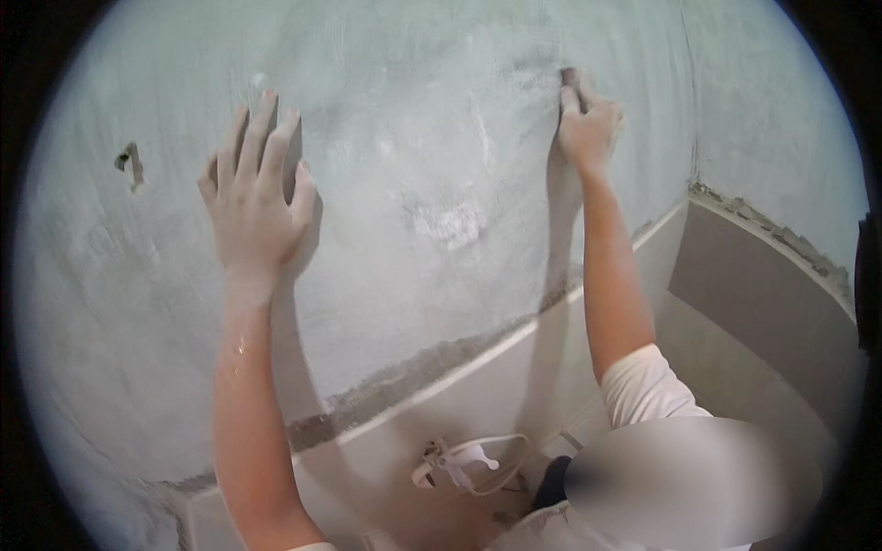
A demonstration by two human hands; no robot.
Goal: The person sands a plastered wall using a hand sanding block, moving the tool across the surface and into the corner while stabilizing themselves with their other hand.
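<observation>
Grey-green plaster covers the wall [367, 266] in front of me, with a whitish rough patch [450, 225] near its middle. My left hand [255, 188] rests against it on the left, fingers stretched and spread, holding nothing. Higher up on the right, my right hand [590, 124] is closed with its fingertips at the wall. A small dark edge [570, 77] shows at those fingers; what it belongs to is too small and covered to name. Dust greys the skin of both hands.
A hole [130, 165] is cut into the plaster at the left. Below the plaster runs a rough edge above pale tiles [634, 285], which turn the corner at right. A tap with a white hand shower [473, 459] and looping hose sits low down. A blurred pale patch hides the lower right.
</observation>
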